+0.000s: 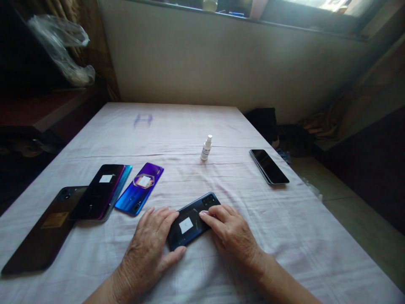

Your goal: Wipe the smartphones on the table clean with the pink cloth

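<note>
A dark blue phone [193,219] lies face down on the white cloth, with a small white sticker on its back. My left hand [148,249] rests flat against its left edge, fingers spread and thumb under its near end. My right hand [230,234] lies on its right edge, fingertips touching the back near the camera block. Neither hand lifts the phone; both press on it.
Three more phones lie at the left: a blue-purple one [139,188], a dark one [100,192] stacked on a teal one, and a brown one [44,230]. A small white spray bottle [206,147] stands mid-table. A black phone [268,166] lies near the right edge.
</note>
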`<state>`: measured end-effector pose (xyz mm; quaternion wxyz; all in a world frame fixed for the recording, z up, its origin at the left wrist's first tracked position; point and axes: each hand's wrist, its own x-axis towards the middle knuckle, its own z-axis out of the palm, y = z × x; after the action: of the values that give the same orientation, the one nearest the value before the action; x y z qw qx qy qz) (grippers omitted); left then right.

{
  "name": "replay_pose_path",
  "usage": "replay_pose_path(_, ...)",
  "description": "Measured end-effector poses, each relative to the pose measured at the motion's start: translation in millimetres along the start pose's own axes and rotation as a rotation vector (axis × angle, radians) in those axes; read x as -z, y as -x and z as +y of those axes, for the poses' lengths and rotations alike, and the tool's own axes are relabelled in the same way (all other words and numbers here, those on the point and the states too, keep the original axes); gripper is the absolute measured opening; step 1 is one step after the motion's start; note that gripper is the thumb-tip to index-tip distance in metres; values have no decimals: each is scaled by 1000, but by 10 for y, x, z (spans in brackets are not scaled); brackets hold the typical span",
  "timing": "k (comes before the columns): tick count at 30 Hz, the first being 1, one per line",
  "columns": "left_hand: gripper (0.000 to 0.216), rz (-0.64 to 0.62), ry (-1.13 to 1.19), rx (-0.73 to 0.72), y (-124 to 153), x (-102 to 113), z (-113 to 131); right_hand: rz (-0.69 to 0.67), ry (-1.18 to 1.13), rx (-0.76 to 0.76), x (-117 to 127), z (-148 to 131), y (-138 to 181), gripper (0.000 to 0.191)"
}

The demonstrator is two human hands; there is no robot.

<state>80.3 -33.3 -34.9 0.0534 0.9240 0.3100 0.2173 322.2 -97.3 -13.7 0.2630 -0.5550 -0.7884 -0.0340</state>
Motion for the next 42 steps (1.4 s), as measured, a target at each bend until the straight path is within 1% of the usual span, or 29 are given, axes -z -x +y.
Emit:
replay_pose_path(4,62,9,-5,-3,-3,11,8,6,-2,-29,28,-1,101,28)
replay_pose_path(8,58,28,-9,-14,-28,27,29,42,53,-151,22,55,142,32)
replay_pose_path(10,57,36,-6,-7,-37,33,39,51,65,-187,7,52,141,32)
replay_pose_path(12,57,37,-1,2,-42,37,48,53,54,-169,-13,6,132,31)
replay_pose_path(16,57,38,-19,1,-42,36,60,47,8,-59,-43,-145,116,28)
replay_pose_path(18,56,44,-37,5,-42,32,70,42,-11,-32,-41,-184,122,26)
replay_pose_path(21,55,55,-52,23,-49,27,93,51,-4,-53,-18,-147,151,27)
replay_pose_path(25,57,62,-61,62,-61,27,109,63,54,-162,7,-28,194,32)
replay_pose_path(27,60,48,-44,69,-55,32,86,67,67,-183,7,-9,198,32)
replay_pose_path(31,66,-40,29,15,-8,52,-37,77,25,-122,-13,-92,173,32)
replay_pose_path(34,69,-96,65,-25,35,66,-133,45,-31,-48,-38,-195,155,30)
replay_pose_path(38,68,-100,71,-34,51,72,-167,25,-53,24,-68,-268,146,29)
replay_pose_path(42,68,-91,83,-20,47,50,-132,39,-58,9,-72,-237,128,28)
